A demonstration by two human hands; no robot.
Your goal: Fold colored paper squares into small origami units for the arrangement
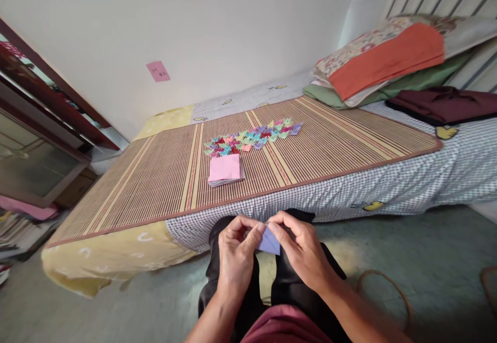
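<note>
Between my two hands, above my lap, is a small folded piece of purple paper [269, 242]. My left hand [239, 247] pinches its upper left edge with thumb and forefinger. At the upper right edge, my right hand [298, 244] pinches it the same way, the fingertips of both hands almost meeting. Ahead on the bed mat lies a stack of square paper [225, 168] with a pink sheet on top. Just behind the stack, several small folded paper pieces [256, 137] in many colours stand in close rows.
A striped bamboo mat [163, 177] covers much of the bed. Pillows [388, 56] and a folded maroon cloth [446, 104] lie at the right. A pink paper [158, 71] is on the wall. A brown cord [388, 276] curls on the floor at the right.
</note>
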